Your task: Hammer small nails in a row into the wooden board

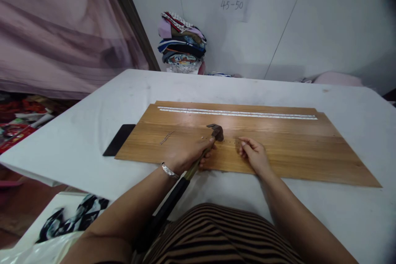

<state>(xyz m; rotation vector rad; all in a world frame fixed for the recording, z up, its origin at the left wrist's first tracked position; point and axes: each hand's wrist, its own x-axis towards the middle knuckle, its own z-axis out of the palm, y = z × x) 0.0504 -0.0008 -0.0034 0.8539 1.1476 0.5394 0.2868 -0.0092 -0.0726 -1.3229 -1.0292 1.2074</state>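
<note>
My left hand (pixel 193 150) is wrapped round a claw hammer (pixel 217 132), gripping it just below the rusty metal head. Its black handle grip runs back under my forearm. Over the wooden board (pixel 293 148), my right hand (pixel 255 154) is closed in a pinch; whatever its fingertips hold is too small to make out. Between the hammer head and those fingertips, a few small dark dots (pixel 234 142) form a row in the wood. Several thin nails (pixel 166 137) lie loose together on the left part of the board.
Two white strips marked like rulers (pixel 238 113) run along the board's far side. A white table (pixel 93 123) carries the board and a black flat object (pixel 119 140) at its left end. Folded clothes (pixel 182 43) are stacked by the wall; a pink curtain (pixel 62 29) hangs at left.
</note>
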